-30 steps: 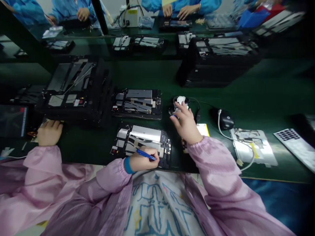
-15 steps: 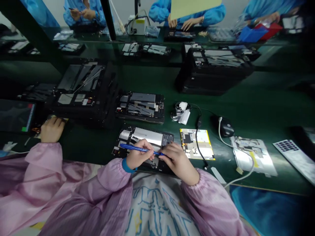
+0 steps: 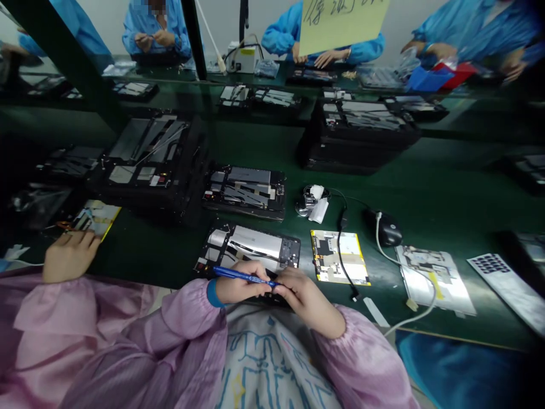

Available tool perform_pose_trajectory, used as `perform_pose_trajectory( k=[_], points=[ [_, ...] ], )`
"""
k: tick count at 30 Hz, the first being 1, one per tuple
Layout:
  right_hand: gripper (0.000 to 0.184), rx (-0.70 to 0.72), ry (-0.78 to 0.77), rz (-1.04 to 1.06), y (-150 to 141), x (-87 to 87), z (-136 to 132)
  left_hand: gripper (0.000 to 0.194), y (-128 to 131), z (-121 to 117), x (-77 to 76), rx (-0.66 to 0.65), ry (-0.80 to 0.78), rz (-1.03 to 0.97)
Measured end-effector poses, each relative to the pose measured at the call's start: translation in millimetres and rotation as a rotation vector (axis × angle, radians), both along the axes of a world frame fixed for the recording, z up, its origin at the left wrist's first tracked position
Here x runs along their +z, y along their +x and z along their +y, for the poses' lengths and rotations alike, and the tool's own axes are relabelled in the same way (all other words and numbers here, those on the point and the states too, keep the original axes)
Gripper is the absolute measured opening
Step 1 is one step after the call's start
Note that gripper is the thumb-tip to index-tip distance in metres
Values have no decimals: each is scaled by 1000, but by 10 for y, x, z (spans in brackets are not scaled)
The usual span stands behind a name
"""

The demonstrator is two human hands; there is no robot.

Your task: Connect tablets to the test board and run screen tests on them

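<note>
A slim blue pen lies across my left hand, whose fingers are closed round it. A blue band circles that wrist. My right hand is closed too, thumb and fingers pinching the pen's right end; whether that end is a cap I cannot tell. Just beyond and under both hands lies an opened tablet, showing silver battery plates and a black board area. Its near part is hidden by my hands. A second opened tablet stack sits behind it.
Tall stacks of opened tablets stand at left and right. To the right lie a yellow-edged panel, a black mouse, a silver panel and cables. A co-worker's hand touches a yellow-edged panel at left.
Both my hands have come down toward me with the pen, uncovering more of the tablet. The co-worker's hand at left has moved nearer, showing more of its panel. The camera view has shifted slightly.
</note>
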State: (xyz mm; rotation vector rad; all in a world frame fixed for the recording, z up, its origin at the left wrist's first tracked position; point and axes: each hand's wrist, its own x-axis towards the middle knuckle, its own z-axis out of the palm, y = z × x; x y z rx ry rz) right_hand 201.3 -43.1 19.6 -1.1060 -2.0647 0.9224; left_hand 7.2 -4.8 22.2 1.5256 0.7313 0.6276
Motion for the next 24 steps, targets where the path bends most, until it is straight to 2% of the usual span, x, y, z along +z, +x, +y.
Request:
perform_pose_trajectory(
  k=[1,3,4,6,8,10,13,15,20,22,24],
  points=[
    [38,-38,3,-16,18,-12,-15,16,-40,-3,28,-11,31,19],
    [39,-230,54,-126,76,-62,-54,16,-156,8,84,48,84,68],
    [46,-360,89,-217,111,-104,-78,19,-234,22,105,142,113,103],
    [60,-560,134,-415,168,-221,-138,25,-421,64,114,421,179,216],
    [65,-589,130,-539,181,-368,-200,21,-619,112,70,645,245,383],
    [68,-525,91,-551,139,-509,-248,24,-791,144,-12,693,245,494],
    [71,-497,24,-426,33,-625,-274,28,-937,133,-120,691,172,480],
    [72,-496,-21,-270,-22,-608,-269,30,-948,88,-142,712,108,411],
    [74,-583,-180,230,37,-333,-194,30,-737,-40,-66,758,-22,156],
    [72,-644,-255,393,201,-205,-124,27,-629,-36,-32,741,-22,-36],
    [68,-725,-295,459,488,-88,-44,26,-552,21,-15,676,1,-230]
  ],
)
